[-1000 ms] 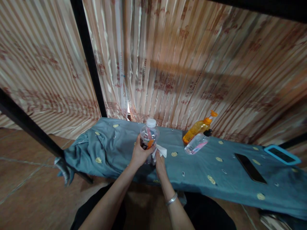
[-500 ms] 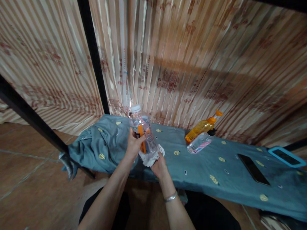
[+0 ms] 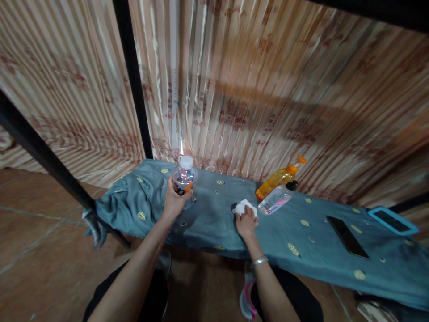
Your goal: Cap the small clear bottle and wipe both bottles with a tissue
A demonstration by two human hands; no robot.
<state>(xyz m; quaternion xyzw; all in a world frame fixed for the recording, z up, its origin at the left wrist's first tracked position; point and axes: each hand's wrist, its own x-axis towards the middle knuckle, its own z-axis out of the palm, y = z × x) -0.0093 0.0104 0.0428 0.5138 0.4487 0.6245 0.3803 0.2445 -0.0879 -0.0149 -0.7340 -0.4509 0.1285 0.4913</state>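
Note:
A clear plastic bottle [image 3: 187, 173] with a white cap and an orange and black label stands on the green cloth. My left hand [image 3: 174, 200] is wrapped round its lower left side. Farther right, my right hand [image 3: 247, 222] presses on a crumpled white tissue [image 3: 241, 206] lying on the cloth, fingers curled over it. Just beyond the tissue lies a clear bottle [image 3: 275, 200] with a black top, beside an amber pump bottle [image 3: 276, 181] with an orange pump head; both are tilted.
The green patterned cloth [image 3: 208, 228] covers a long bench. On its right part lie a dark phone [image 3: 347, 237] and a blue-framed device [image 3: 393, 220]. Dark metal posts [image 3: 132, 76] rise at the left, before a striped curtain [image 3: 234, 89].
The capped bottle went from tilted between both hands to upright on the cloth. My right hand moved right, away from it, taking the white tissue down onto the cloth.

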